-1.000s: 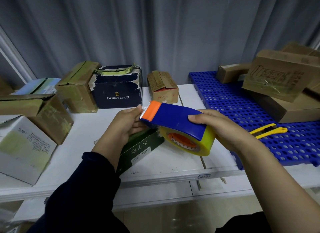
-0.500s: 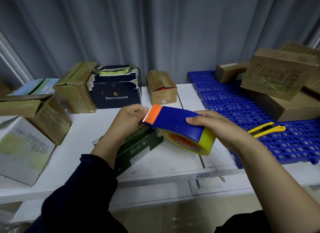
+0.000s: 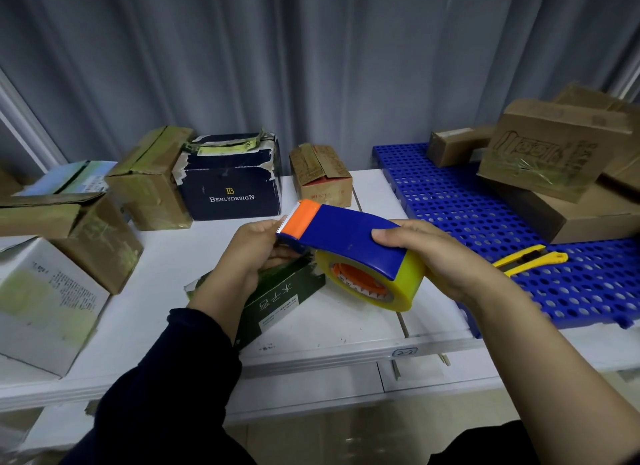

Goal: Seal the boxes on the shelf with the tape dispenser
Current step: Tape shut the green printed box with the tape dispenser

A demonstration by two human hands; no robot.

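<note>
Gripping tape dispenser (image 3: pixel 346 238): right hand (image 3: pixel 440 257) fingers curled, left hand (image 3: pixel 247 253) pinching front; white shelf (image 3: pixel 166 291), grey curtain (image 3: pixel 311 66).

One view only: head-worn wide-angle, aimed forward and down. It looks from the shelf's (image 3: pixel 166 284) front edge across to the back edge, where a grey curtain (image 3: pixel 311 66) fills the upper frame. Close range: forearms enter from the bottom corners, and the left hand (image 3: pixel 249 253) and right hand (image 3: pixel 446 257) hold the tape dispenser (image 3: pixel 346 236) near frame centre. Both shelf ends run out of frame. Lens distortion bows the front edge.
</note>
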